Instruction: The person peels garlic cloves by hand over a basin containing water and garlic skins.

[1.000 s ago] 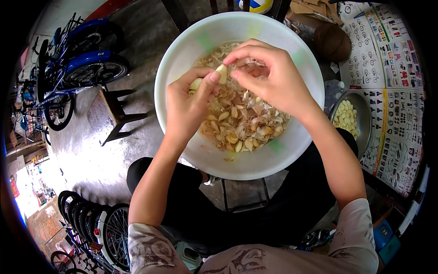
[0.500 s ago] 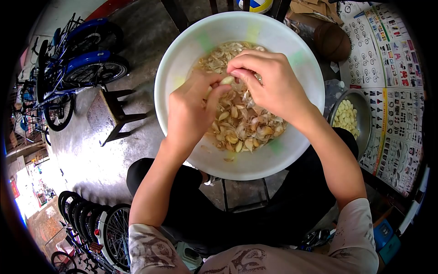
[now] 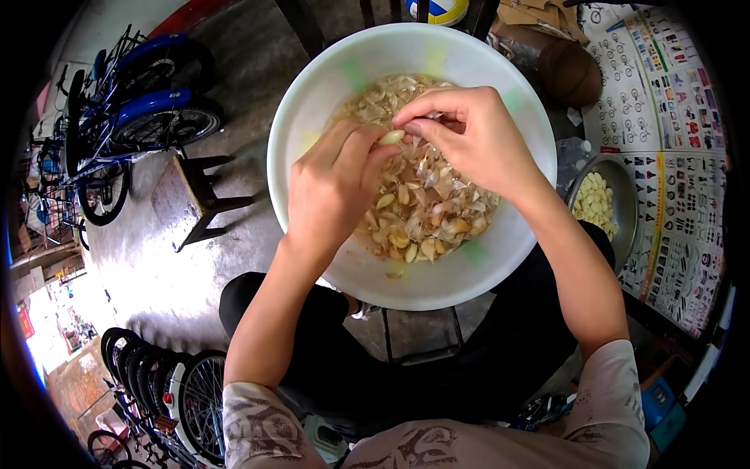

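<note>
Over a large white basin (image 3: 312,250), my left hand (image 3: 334,181) is closed on a pale garlic clove (image 3: 391,137) between thumb and forefinger. My right hand (image 3: 469,141) meets the clove's far end, its thumb and forefinger pinched together; what lies between those fingertips is too small to tell. Below both hands, garlic cloves and papery skins (image 3: 426,215) float in the basin's water. To the right, a metal bowl (image 3: 625,211) holds peeled cloves (image 3: 594,202).
A small wooden stool (image 3: 178,202) stands left of the basin. Bicycles (image 3: 156,117) are at the far left, more wheels at the lower left. A brown ball (image 3: 570,73) and a printed sheet (image 3: 680,187) lie on the right. Dark bars rise behind the basin.
Since one second ago both hands have lowered slightly, and the clove has turned from upright to nearly level. My right fingertips have closed in at its end.
</note>
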A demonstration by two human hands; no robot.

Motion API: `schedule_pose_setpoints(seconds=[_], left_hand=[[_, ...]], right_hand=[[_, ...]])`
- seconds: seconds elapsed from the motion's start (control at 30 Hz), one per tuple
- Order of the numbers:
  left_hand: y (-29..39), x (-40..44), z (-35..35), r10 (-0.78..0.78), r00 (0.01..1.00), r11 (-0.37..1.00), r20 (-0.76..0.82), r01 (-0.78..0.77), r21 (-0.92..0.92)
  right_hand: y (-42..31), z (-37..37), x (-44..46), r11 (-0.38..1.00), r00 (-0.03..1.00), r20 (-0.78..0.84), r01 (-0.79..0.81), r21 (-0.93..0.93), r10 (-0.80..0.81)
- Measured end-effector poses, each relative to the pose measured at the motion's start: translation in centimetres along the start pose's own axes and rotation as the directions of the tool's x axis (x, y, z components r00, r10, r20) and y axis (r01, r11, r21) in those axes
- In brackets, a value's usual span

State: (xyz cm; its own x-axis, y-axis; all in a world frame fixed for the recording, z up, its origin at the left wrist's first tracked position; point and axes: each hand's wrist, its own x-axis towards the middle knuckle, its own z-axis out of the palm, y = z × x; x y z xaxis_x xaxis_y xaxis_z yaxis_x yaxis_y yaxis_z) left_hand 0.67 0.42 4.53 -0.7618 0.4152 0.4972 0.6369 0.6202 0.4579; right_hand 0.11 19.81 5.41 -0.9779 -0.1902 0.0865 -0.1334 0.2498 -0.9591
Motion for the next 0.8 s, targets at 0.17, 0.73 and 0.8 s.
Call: schedule_pose_setpoints(seconds=[0.17, 0.73, 0.8], left_hand=[[0.1, -0.1, 0.0, -0.066, 0.998, 0.996, 0.006, 0.066, -0.052], [-0.3, -0.1, -0.7, -0.167, 0.978, 0.951, 0.127, 0.194, -0.240], [-0.2, 0.2, -1.1, -0.194, 0.968, 0.930, 0.157, 0.233, -0.286]], right_hand=[[-0.4, -0.1, -0.2, 0.998, 0.999, 0.032, 0.038, -0.042, -0.037], [-0.7, -0.7, 0.2, 0.982, 0.983, 0.165, 0.110, -0.150, -0.085], [-0.1, -0.5, 0.2, 1.000, 0.992, 0.126, 0.025, 0.012, -0.026]])
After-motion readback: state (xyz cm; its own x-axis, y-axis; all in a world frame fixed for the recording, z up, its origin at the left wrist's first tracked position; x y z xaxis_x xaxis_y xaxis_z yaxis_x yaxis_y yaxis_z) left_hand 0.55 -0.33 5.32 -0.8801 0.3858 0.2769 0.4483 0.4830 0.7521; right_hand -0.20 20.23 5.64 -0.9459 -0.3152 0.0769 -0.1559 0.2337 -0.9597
